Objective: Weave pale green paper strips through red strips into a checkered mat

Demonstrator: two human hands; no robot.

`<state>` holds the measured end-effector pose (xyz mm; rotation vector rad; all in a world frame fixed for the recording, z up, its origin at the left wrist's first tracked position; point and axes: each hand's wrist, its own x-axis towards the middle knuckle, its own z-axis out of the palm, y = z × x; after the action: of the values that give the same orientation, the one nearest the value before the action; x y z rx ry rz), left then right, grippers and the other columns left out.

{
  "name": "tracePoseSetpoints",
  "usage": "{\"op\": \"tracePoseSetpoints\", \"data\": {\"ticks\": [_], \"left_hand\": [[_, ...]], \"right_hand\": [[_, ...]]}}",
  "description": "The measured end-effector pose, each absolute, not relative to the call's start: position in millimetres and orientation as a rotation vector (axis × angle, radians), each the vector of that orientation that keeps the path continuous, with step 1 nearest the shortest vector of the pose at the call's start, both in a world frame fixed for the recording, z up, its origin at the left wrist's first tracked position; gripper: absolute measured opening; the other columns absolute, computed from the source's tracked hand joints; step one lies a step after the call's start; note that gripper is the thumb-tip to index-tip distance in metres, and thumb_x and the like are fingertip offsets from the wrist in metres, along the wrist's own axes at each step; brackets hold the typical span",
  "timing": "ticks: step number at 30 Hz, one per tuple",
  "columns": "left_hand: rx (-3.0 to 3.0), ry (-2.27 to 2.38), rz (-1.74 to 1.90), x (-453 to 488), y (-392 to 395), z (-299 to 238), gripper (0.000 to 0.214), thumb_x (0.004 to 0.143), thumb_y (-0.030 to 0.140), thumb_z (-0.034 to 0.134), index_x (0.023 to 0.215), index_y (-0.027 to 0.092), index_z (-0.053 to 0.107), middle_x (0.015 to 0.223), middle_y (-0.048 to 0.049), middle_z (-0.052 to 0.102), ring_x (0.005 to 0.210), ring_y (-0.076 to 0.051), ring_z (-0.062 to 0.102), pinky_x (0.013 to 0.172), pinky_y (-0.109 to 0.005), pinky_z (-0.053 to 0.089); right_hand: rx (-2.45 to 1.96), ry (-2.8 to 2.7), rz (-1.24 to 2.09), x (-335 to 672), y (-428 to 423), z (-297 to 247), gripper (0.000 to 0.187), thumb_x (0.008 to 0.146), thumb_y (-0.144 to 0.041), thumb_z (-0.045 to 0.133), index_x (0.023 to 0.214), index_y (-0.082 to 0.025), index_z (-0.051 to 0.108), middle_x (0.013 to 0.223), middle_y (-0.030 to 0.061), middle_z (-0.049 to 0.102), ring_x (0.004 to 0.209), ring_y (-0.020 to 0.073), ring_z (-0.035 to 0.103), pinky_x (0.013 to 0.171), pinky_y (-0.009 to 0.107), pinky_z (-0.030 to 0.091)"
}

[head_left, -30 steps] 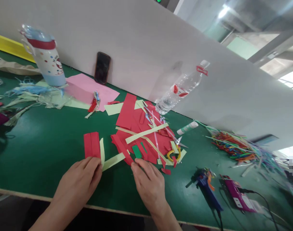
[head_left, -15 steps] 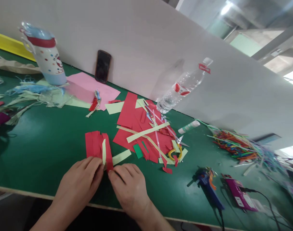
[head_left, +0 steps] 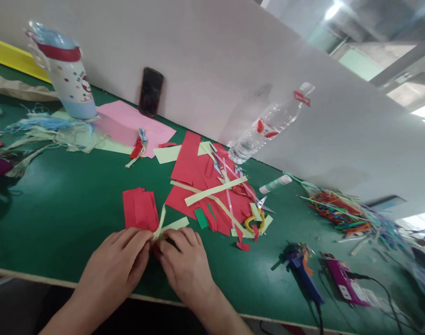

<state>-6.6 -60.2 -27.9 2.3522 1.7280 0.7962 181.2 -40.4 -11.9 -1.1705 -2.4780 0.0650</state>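
Pale paper (head_left: 161, 222) between two hands (head_left: 116, 260) (head_left: 187, 260)

Materials and finish: paper, plastic, metal.
Red slips (head_left: 140, 209) and pale strip (head_left: 177, 224): matt paper. Table (head_left: 79, 195): smooth, glossy, showing soft reflections. Bottle (head_left: 259, 137): clear, shiny, thin-looking plastic. Scissors (head_left: 262, 203): bright metal blades, plastic-looking handles. Wall (head_left: 198, 70): smooth, matt. Phone (head_left: 151, 92): glossy face.

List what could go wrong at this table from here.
The left hand and right hand crowd their fingertips around the narrow pale green strip, so it might crease or tear. The yellow-handled scissors lie with blades apart among paper scraps; a careless reach could nick a finger.
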Motion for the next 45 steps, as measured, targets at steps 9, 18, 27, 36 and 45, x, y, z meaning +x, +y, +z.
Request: {"op": "tracePoseSetpoints", "data": {"ticks": [9,18,27,36,45], "left_hand": [[2.477,1.558,0.688,-23,-58,-35,0.041,0.096,0.018,0.036,0.125,0.022,0.064,0.116,-0.0105,0.070,0.096,-0.023,0.070,0.079,-0.032,0.056],[2.524,1.536,0.614,-23,-56,-33,0.045,0.093,0.013,0.035,0.127,0.017,0.064,0.119,-0.0133,0.070,0.099,-0.024,0.069,0.081,-0.035,0.057],[2.449,1.509,0.601,-18,-54,-26,0.043,0.092,0.011,0.035,0.119,0.020,0.068,0.116,-0.0131,0.068,0.095,-0.024,0.070,0.077,-0.036,0.058],[2.613,1.385,0.648,-34,-32,-19,0.052,0.084,0.003,0.037,0.120,0.023,0.067,0.120,-0.0042,0.071,0.106,-0.020,0.062,0.095,-0.035,0.047],[2.686,1.420,0.634,-36,-12,-35,0.042,0.089,0.018,0.048,0.120,0.040,0.067,0.129,0.0093,0.068,0.118,-0.022,0.055,0.099,-0.037,0.037]], "right_hand": [[-1.097,-2.355,0.255,189,-36,-12,0.013,0.095,-0.017,0.059,0.101,-0.021,0.070,0.098,0.0051,0.069,0.089,0.0191,0.059,0.080,0.032,0.053],[-1.144,-2.345,0.184,180,-34,-17,0.014,0.097,-0.023,0.058,0.093,-0.023,0.072,0.087,0.0038,0.069,0.082,0.0190,0.059,0.074,0.032,0.051],[-1.027,-2.312,0.061,194,-39,8,0.018,0.096,-0.019,0.056,0.109,-0.019,0.069,0.109,0.0086,0.071,0.106,0.0259,0.061,0.091,0.042,0.053],[-1.080,-2.502,0.256,198,-35,-12,0.024,0.096,-0.023,0.055,0.117,-0.017,0.066,0.128,0.0107,0.066,0.128,0.0317,0.054,0.107,0.053,0.048],[-1.067,-2.447,0.294,199,-36,-15,0.024,0.096,-0.026,0.056,0.117,-0.016,0.066,0.127,0.0113,0.066,0.128,0.0314,0.053,0.110,0.053,0.045]]}}
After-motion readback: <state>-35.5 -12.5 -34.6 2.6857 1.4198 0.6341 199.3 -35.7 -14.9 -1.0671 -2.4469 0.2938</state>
